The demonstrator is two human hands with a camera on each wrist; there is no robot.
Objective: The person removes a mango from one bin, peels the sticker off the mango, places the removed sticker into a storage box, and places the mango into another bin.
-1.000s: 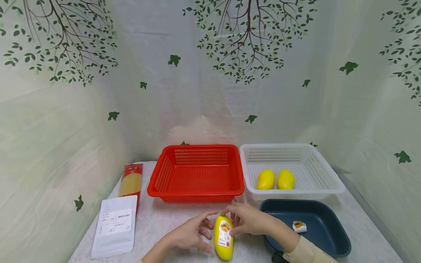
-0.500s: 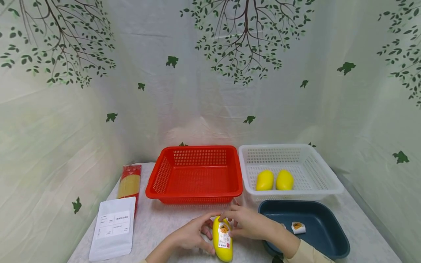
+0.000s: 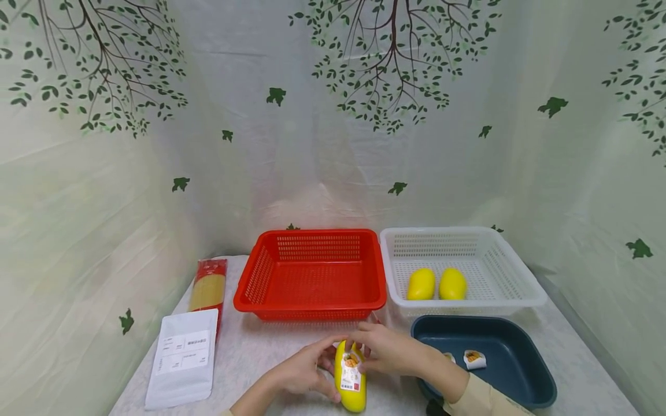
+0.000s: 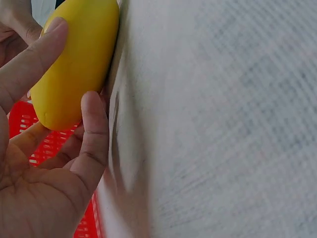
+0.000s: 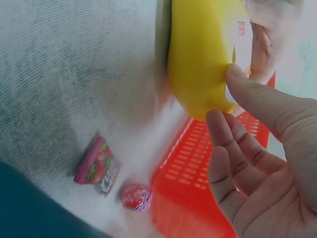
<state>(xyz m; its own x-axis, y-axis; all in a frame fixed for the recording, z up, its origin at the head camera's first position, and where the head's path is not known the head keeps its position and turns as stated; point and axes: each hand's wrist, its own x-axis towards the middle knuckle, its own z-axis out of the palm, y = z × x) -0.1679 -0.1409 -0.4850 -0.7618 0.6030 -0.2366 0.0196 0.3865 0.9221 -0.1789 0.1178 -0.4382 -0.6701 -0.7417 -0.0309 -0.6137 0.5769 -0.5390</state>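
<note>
- Yellow, smooth and oblong, the labelled mango-shaped fruit (image 3: 351,378) lies on the worktop (image 3: 260,352) with both hands on it: the left hand (image 3: 304,370) curls its fingers (image 4: 94,129) round the fruit's left side, thumb along the top, and the right hand (image 3: 390,349) pinches the far end at the label, its thumb tip on the skin and the other fingers (image 5: 233,148) loosely spread beside it.
- Measured from the red basket (image 3: 312,274), the fruit sits just in front of its near rim, towards the person, resting flat on the cloth.
- Just by that basket's near right corner, a small pink strawberry packet (image 5: 96,166) and a round red sweet (image 5: 134,196) lie on the cloth, close behind the right hand.
- Right of the red basket stands a white basket (image 3: 512,277) holding two more yellow fruits (image 3: 436,283); in front of that one, a dark blue tray (image 3: 525,375) with a peeled label (image 3: 474,359) inside, close against the right forearm.
- Left of the red basket lie a spaghetti pack (image 3: 207,289) and a white pouch (image 3: 183,355), with bare cloth between the pouch and the left hand.
</note>
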